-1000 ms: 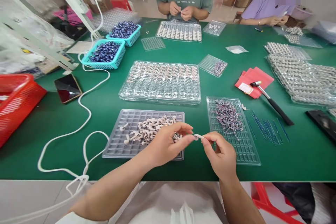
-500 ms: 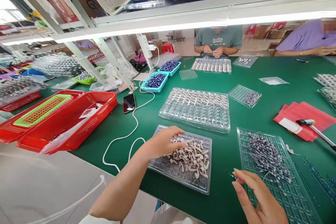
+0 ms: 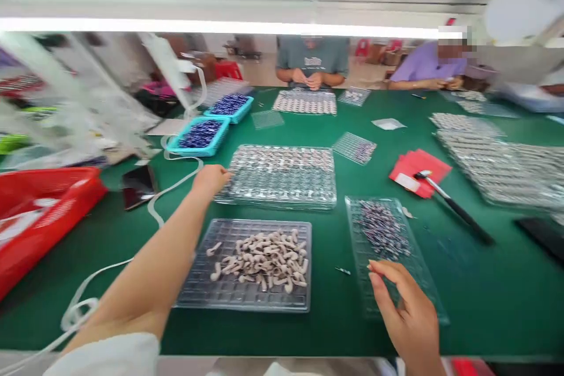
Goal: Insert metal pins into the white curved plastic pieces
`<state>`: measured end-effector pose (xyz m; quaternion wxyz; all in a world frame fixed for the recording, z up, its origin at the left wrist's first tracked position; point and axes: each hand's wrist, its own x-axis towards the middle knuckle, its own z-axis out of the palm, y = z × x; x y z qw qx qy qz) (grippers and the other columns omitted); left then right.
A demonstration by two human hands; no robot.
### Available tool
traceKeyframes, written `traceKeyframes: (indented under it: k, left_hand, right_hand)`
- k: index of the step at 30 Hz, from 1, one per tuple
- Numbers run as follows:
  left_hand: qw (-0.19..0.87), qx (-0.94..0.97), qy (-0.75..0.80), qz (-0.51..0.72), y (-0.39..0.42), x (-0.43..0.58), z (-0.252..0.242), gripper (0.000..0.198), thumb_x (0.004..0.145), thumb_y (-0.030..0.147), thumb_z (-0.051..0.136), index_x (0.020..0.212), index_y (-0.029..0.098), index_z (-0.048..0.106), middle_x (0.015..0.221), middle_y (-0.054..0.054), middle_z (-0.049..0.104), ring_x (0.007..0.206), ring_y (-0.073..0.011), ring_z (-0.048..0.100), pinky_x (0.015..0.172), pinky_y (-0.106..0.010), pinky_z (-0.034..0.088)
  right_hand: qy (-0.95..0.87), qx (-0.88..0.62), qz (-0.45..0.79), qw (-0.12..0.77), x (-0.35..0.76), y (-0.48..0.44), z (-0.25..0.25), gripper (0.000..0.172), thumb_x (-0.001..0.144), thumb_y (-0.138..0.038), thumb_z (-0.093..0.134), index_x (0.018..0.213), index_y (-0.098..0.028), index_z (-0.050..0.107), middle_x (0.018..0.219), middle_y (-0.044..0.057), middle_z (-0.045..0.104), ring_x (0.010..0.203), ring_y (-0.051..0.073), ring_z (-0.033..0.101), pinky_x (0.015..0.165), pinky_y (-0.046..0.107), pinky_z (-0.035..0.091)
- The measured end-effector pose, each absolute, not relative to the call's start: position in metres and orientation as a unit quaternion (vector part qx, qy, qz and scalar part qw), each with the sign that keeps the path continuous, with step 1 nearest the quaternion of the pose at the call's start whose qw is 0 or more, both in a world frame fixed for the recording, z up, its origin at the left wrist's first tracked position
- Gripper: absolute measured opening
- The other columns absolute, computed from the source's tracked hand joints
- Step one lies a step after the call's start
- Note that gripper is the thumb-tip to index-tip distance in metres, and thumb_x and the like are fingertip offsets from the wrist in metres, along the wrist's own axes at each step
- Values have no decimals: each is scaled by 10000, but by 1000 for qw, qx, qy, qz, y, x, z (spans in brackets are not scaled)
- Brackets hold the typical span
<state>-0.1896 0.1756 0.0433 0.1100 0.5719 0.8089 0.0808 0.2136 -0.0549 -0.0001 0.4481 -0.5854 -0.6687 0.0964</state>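
My left hand (image 3: 212, 180) reaches forward to the near left corner of a stack of clear blister trays (image 3: 282, 176) filled with small pieces; its fingers are curled at the tray edge, and blur hides any grip. My right hand (image 3: 403, 305) hovers with fingers spread over the near end of a clear tray (image 3: 390, 247) holding thin purple wired parts. Between my arms lies a clear grid tray (image 3: 247, 291) with a heap of beige curved pieces (image 3: 264, 258). A tiny dark part (image 3: 342, 271) lies on the green mat beside my right hand.
Two teal baskets (image 3: 200, 135) of blue beads, a phone (image 3: 137, 185) and a white cable (image 3: 171, 188) lie at the left, with a red crate (image 3: 39, 217) beyond. A hammer (image 3: 453, 205) rests on red envelopes. Stacked trays (image 3: 497, 170) fill the right. Two other people work at the far edge.
My left hand left the beige pieces and stretched forward to the stacked trays. My right hand let go of the small piece it pinched and now hovers open. The view swung back right.
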Motion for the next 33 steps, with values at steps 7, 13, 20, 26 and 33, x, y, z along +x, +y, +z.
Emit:
traceKeyframes:
  k: [7, 13, 20, 26, 33]
  left_hand:
    - [52, 570, 809, 134, 175, -186, 47, 223, 827, 347, 600, 794, 129, 632, 590, 30, 387, 955, -305, 615, 925, -497, 496]
    - [121, 623, 725, 268, 112, -113, 60, 261, 838, 466, 632, 799, 207, 633, 671, 53, 599, 724, -204, 626, 775, -364, 540]
    - [581, 629, 404, 320, 27, -36, 55, 229, 873, 371, 635, 1021, 203, 689, 855, -80, 728, 666, -179, 682, 585, -278, 584]
    - [742, 491, 383, 246, 10, -21, 33, 134, 830, 273, 659, 912, 188, 722, 814, -53, 704, 751, -177, 685, 710, -291, 565]
    - [781, 427, 396, 226, 12, -13, 25, 208, 817, 346, 687, 890, 151, 677, 802, -33, 657, 701, -134, 589, 689, -260, 484]
  right_hand:
    - [-558, -703, 53, 437, 287, -66, -4, 184, 917, -324, 594, 1013, -196, 687, 949, 68, 736, 831, 189, 687, 742, 315, 551]
    - [-646, -708, 83, 273, 311, -51, -7, 174, 919, -320, 567, 922, -195, 688, 891, 48, 713, 760, 180, 668, 685, 306, 515]
    - [-696, -691, 85, 177, 301, -37, -18, 95, 889, -229, 573, 816, -198, 625, 819, 34, 661, 787, 198, 618, 698, 319, 483]
    - [-709, -683, 60, 162, 298, -40, -18, 107, 869, -185, 560, 763, -195, 565, 796, 36, 627, 795, 203, 589, 727, 330, 450]
    - [-736, -647, 24, 200, 286, -50, -5, 85, 902, -182, 518, 851, -209, 580, 801, 22, 669, 739, 185, 623, 723, 331, 453]
